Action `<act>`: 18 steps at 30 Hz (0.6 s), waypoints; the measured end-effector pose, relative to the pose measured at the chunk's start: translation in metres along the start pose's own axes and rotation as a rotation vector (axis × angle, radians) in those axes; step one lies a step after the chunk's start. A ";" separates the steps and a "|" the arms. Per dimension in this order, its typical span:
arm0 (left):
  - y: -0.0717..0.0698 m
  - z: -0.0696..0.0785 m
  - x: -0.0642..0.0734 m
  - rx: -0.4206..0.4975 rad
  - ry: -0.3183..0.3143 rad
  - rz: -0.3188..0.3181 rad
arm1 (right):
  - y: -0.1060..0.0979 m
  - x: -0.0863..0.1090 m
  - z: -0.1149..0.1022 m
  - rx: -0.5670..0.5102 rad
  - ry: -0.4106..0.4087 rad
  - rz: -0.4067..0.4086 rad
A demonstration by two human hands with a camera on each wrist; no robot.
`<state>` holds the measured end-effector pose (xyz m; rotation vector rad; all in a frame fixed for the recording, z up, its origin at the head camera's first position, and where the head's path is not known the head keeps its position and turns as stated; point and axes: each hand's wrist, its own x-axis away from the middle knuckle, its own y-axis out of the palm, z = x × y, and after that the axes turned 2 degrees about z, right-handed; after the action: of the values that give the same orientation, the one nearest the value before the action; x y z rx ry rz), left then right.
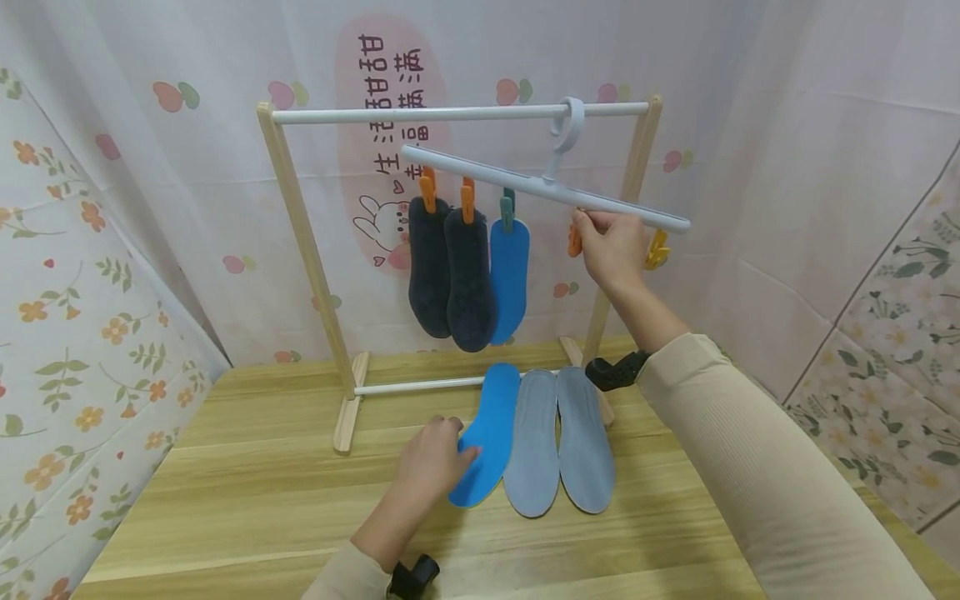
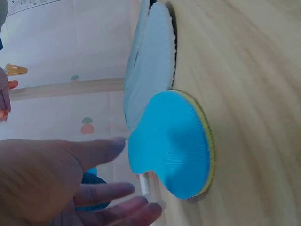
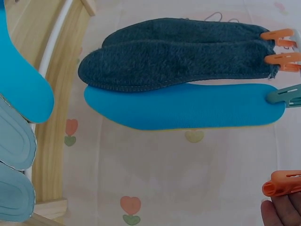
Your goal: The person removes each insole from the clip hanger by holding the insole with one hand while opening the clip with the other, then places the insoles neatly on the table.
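My left hand (image 1: 433,457) reaches over the edge of a blue insole (image 1: 491,433) lying on the table; in the left wrist view its thumb and fingers are spread apart beside the insole. Up at the white hanger (image 1: 480,172), my right hand (image 1: 615,248) pinches an orange clothespin (image 3: 284,182). The hanger hooks over the rack's rod and tilts down to the right. From its left half hang two dark fuzzy insoles (image 1: 471,283) on orange clothespins (image 1: 467,200) and another blue insole (image 3: 188,107) on a green clothespin (image 1: 507,213).
Two grey insoles (image 1: 534,450) lie side by side right of the blue one on the wooden table (image 1: 247,483). A rack with wooden posts (image 1: 303,242) and a white top rod (image 1: 420,114) stands behind them. Yellow clothespins (image 1: 657,250) hang near the hanger's right end.
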<state>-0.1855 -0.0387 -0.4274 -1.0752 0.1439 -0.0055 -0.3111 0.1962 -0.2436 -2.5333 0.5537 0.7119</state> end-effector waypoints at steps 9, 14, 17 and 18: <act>-0.011 0.005 -0.017 0.129 0.129 -0.017 | 0.003 0.001 0.001 -0.032 -0.007 0.001; -0.021 0.016 -0.031 0.217 0.183 -0.002 | 0.003 0.000 0.002 -0.027 -0.011 0.009; -0.029 0.025 -0.041 0.272 0.202 0.006 | 0.003 0.000 0.002 -0.030 -0.015 0.007; -0.032 0.028 -0.045 0.289 0.206 0.009 | 0.003 0.000 0.002 -0.033 -0.017 0.004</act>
<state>-0.2243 -0.0260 -0.3813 -0.7835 0.3238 -0.1260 -0.3134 0.1944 -0.2465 -2.5547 0.5464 0.7487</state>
